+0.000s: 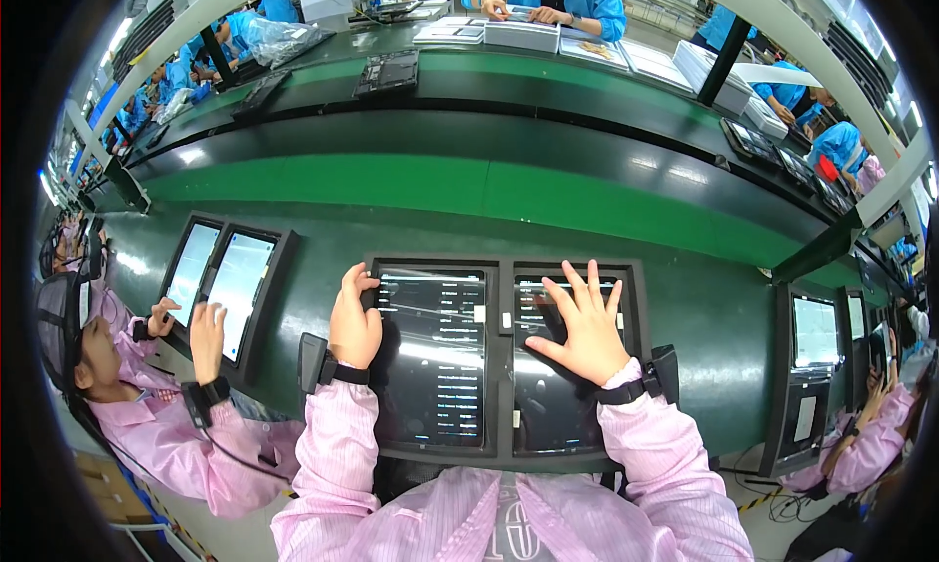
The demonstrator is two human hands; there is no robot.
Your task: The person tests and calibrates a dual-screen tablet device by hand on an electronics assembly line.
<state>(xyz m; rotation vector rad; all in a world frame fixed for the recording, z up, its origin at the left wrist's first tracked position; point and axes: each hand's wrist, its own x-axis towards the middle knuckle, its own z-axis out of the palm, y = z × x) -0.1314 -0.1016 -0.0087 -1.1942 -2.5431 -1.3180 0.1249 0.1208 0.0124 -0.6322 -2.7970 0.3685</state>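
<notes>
Tablets (430,352) lit in tray (505,371), remainder unclear; left hand (354,329), 9 o'clock, fingers loosely curled; right hand (587,329), 2 o'clock, fingers spread.

A dark green table (719,376) runs across the view, with a brighter green strip (391,190) along its far side and a dark belt (391,147) beyond. At left, a co-worker in pink (147,430) sits beside a black tray (258,342) with two lit tablets (241,293). At right, another lit tablet (815,331) lies near a second co-worker's pink sleeve (875,435). Across the belt, an opened device (387,74) lies flat, a clear plastic bag (290,44) sits farther left, and a person in blue (603,4) stands behind white boxes (520,38).
</notes>
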